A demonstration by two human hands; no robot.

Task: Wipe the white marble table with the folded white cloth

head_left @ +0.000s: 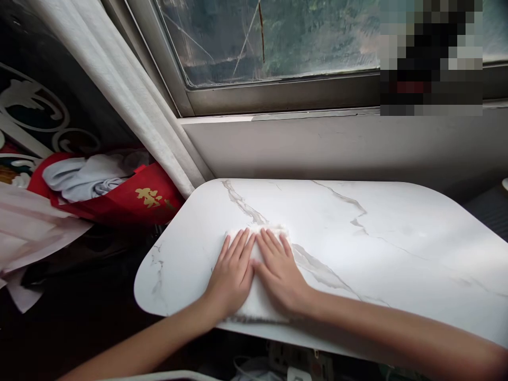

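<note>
A white fluffy cloth lies flat on the white marble-patterned table, near its front edge and left of the table's middle. My left hand rests palm down on the cloth's left part, its fingers stretched out and pointing away from me. On the right part of the cloth, my right hand also lies flat with its fingers extended. The two hands touch or nearly touch at the thumbs. Much of the cloth is hidden beneath them.
Behind the table are a low wall and a window. A pale curtain hangs at the left, beside a red bag holding light cloth. Power sockets and cables show below the front edge.
</note>
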